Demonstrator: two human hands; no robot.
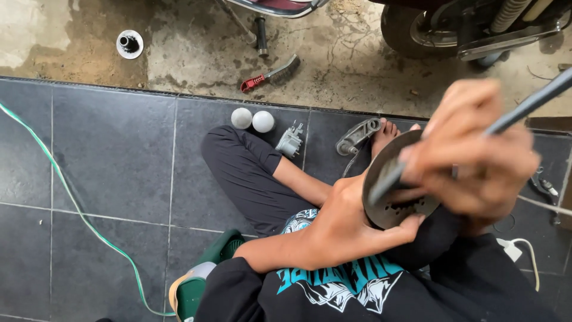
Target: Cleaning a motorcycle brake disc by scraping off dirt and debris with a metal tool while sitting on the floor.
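Observation:
I sit cross-legged on dark floor tiles. My left hand (351, 223) grips the lower rim of a round grey metal disc (390, 206) with small holes, holding it tilted in front of my chest. My right hand (476, 152), blurred, is closed around a long grey metal tool (524, 107) whose lower end lies across the disc's face. The tool's upper end runs off toward the top right.
Two white balls (252, 120), a small grey metal part (290, 141) and a grey bracket (357, 136) lie by my foot. A red-handled wire brush (269, 74) rests on the concrete beyond. A green hose (89, 223) crosses the left tiles. A motorbike wheel (429, 30) stands at top right.

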